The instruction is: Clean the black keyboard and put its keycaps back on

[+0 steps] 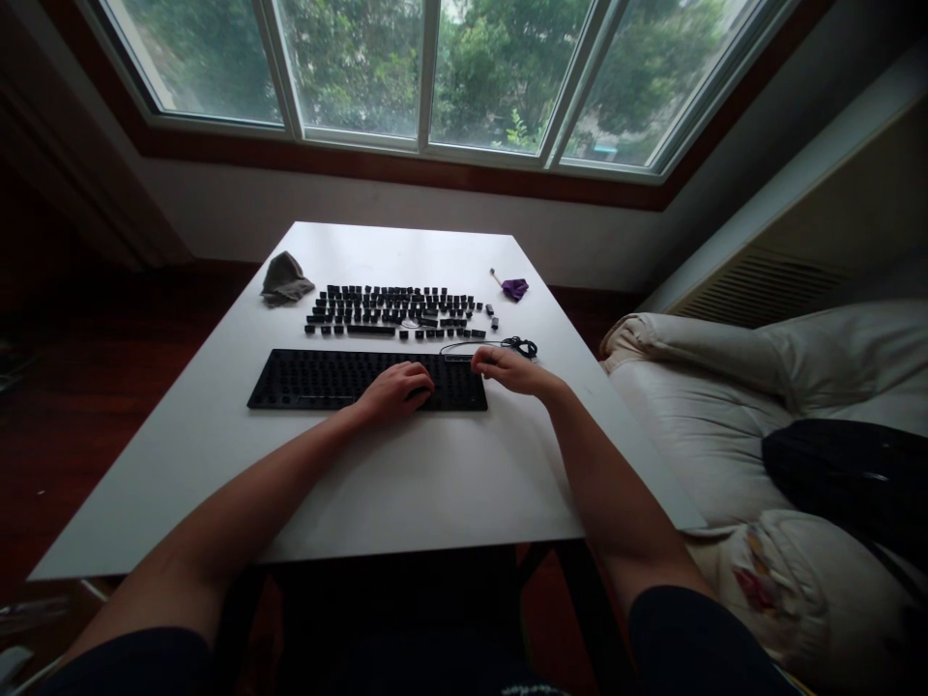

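A black keyboard (pixel 319 377) with its keycaps off lies lengthwise across the white table. My left hand (pixel 397 389) rests on its right half, fingers bent down and closed against it. Over the keyboard's right end, my right hand (pixel 507 367) is raised a little with thumb and fingers pinched together; whatever is between them is too small to make out. Loose black keycaps (pixel 371 330) stand in rows just beyond the keyboard. A bundled black cable (pixel 520 344) lies behind my right hand.
A crumpled grey cloth (pixel 285 280) lies at the table's far left. At the far right are a purple cloth (pixel 515 289) and a thin stick with a dark tip (pixel 494 274). The white table (pixel 435 483) stands before a window, beside a pale sofa (pixel 696 406) holding a black bag (pixel 841 474).
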The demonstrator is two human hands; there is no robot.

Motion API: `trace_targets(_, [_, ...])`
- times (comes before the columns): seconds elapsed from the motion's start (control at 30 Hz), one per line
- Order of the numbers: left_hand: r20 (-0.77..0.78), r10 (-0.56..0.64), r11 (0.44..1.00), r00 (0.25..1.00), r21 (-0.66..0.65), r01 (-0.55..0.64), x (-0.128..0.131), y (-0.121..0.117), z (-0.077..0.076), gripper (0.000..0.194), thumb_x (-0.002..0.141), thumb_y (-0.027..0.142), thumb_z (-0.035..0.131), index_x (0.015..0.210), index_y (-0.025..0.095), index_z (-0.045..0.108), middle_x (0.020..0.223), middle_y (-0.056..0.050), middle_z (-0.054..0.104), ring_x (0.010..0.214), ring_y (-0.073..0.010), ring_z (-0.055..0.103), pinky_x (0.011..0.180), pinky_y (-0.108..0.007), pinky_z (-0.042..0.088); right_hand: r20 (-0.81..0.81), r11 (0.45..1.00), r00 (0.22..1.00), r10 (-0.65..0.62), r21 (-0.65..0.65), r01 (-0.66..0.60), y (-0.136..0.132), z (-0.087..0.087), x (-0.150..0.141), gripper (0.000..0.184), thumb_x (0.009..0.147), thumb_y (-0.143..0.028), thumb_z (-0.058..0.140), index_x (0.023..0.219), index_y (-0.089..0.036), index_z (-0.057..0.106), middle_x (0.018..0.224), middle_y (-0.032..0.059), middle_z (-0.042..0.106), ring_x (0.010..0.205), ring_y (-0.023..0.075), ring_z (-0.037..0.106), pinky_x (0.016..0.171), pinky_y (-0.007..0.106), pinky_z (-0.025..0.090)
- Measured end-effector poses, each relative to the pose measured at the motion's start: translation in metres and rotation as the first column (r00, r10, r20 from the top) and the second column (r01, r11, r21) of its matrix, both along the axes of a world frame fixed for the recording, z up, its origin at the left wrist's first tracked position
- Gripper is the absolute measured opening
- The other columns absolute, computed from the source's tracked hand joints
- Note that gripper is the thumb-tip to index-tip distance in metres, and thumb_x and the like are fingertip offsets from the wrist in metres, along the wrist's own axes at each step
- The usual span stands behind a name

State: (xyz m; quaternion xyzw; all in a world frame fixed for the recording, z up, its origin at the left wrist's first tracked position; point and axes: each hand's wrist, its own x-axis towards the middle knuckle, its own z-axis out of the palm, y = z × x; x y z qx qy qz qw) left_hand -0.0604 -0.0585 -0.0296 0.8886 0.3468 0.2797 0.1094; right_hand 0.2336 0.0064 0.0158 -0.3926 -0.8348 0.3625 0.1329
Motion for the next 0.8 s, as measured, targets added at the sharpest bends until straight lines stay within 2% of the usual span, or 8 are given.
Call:
trace_targets(0.07, [0.001, 0.0, 1.0, 1.0, -0.001, 0.0, 0.0, 0.0, 0.001, 0.016, 0.094, 0.022, 0.055, 0.099, 0.023, 0.07, 0.106, -0.006, 0.066, 0.1, -0.0211, 0.061, 0.094, -0.037, 0.048, 0.062, 0.994, 0.997, -0.035, -0.097, 0.041, -0.001, -0.001, 0.004, 0.033, 0.096, -0.05, 0.052, 0.106, -0.02, 0.06, 0.078, 0.002, 0.065, 0.07, 0.0159, 0.061, 0.065, 0.027, 0.048])
trace_targets(0.13, [-0.003, 0.0, 1.0, 1.0, 0.001, 0.0, 0.0, -0.001, 0.001, 0.016, 0.094, 0.022, 0.055, 0.099, 0.023, 0.07, 0.106, -0.006, 0.066, 0.099, -0.0212, 0.062, 0.093, -0.037, 0.048, 0.14, 0.991, 0.989, -0.041, -0.12, 0.058, -0.002, 0.001, 0.007, 0.035, 0.094, -0.053, 0.055, 0.107, -0.02, 0.059, 0.073, -0.0001, 0.063, 0.062, 0.0144, 0.059, 0.058, 0.025, 0.044])
trace_targets(0.23, [-0.01, -0.001, 1.0, 1.0, 0.004, 0.001, 0.0, -0.001, 0.001, 0.016, 0.095, 0.022, 0.055, 0.099, 0.023, 0.07, 0.106, -0.006, 0.066, 0.099, -0.0212, 0.061, 0.093, -0.037, 0.047, 0.189, 0.995, 0.982, -0.033, -0.083, 0.049, -0.004, 0.007, 0.01, 0.034, 0.09, -0.05, 0.062, 0.107, -0.021, 0.06, 0.077, 0.0, 0.064, 0.063, 0.014, 0.06, 0.058, 0.025, 0.043])
trace_targets(0.33, [-0.012, -0.001, 1.0, 1.0, 0.006, 0.002, -0.001, 0.0, 0.001, 0.015, 0.095, 0.022, 0.055, 0.099, 0.022, 0.07, 0.106, -0.006, 0.066, 0.099, -0.0211, 0.061, 0.093, -0.037, 0.047, 0.163, 0.994, 0.987, 0.014, -0.105, 0.004, -0.005, 0.012, 0.012, 0.033, 0.089, -0.041, 0.064, 0.114, -0.021, 0.058, 0.073, -0.0014, 0.065, 0.066, 0.015, 0.063, 0.062, 0.025, 0.045])
trace_targets(0.53, [0.002, -0.001, 1.0, 1.0, 0.005, 0.001, 0.0, 0.0, 0.0, 0.015, 0.094, 0.022, 0.056, 0.099, 0.022, 0.07, 0.106, -0.006, 0.066, 0.099, -0.021, 0.061, 0.093, -0.037, 0.047, -0.001, 0.991, 1.0, 0.01, -0.132, -0.01, -0.007, 0.012, 0.012, 0.032, 0.09, -0.031, 0.061, 0.12, -0.023, 0.055, 0.08, -0.0003, 0.072, 0.062, 0.0136, 0.064, 0.062, 0.026, 0.048])
trace_targets(0.67, [0.008, -0.001, 1.0, 1.0, 0.006, 0.001, 0.0, 0.0, -0.001, 0.015, 0.094, 0.022, 0.056, 0.099, 0.023, 0.07, 0.105, -0.006, 0.066, 0.099, -0.021, 0.061, 0.093, -0.037, 0.047, -0.194, 0.989, 0.979, -0.058, -0.143, 0.03, -0.002, 0.006, 0.009, 0.022, 0.092, -0.033, 0.059, 0.111, -0.022, 0.059, 0.091, 0.0038, 0.074, 0.062, 0.013, 0.066, 0.056, 0.024, 0.047])
trace_targets(0.73, [0.006, 0.001, 1.0, 1.0, 0.007, -0.001, -0.001, 0.0, -0.001, 0.015, 0.094, 0.022, 0.056, 0.099, 0.023, 0.07, 0.106, -0.006, 0.066, 0.099, -0.0211, 0.061, 0.093, -0.037, 0.047, -0.267, 0.982, 0.958, -0.102, -0.182, 0.054, 0.001, 0.004, 0.007, 0.022, 0.092, -0.037, 0.061, 0.106, -0.019, 0.062, 0.095, 0.0063, 0.074, 0.066, 0.0143, 0.069, 0.057, 0.024, 0.049])
trace_targets(0.8, [0.001, 0.003, 1.0, 1.0, 0.006, -0.003, -0.001, 0.001, -0.002, 0.015, 0.094, 0.022, 0.056, 0.099, 0.023, 0.07, 0.106, -0.006, 0.066, 0.099, -0.021, 0.061, 0.093, -0.037, 0.047, -0.312, 0.968, 0.943, -0.115, -0.246, 0.037, 0.001, 0.004, 0.006, 0.029, 0.092, -0.042, 0.064, 0.108, -0.018, 0.065, 0.102, 0.0089, 0.074, 0.079, 0.0177, 0.073, 0.064, 0.026, 0.053])
